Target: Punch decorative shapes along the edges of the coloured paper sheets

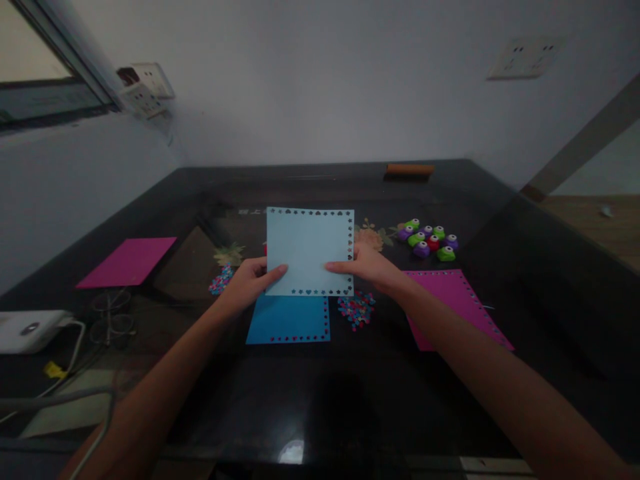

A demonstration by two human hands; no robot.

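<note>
Both hands hold up a pale blue sheet of paper (309,250) with small shapes punched along its top, right and bottom edges. My left hand (253,277) pinches its lower left side, thumb on the front. On the lower right, my right hand (367,267) grips it the same way; the fingers behind the sheet are hidden. Beneath it lies a darker blue sheet (290,320), partly covered, with punched holes along its right and bottom edges. Punched paper bits (356,310) are heaped to its right, and another pile (221,280) sits near my left hand.
Several green, purple and red craft punches (427,240) cluster at the right. A punched pink sheet (455,307) lies by my right forearm, a plain pink sheet (130,261) at the left. A white device with cables (33,331) is at the left edge; a brown roll (410,170) lies far back.
</note>
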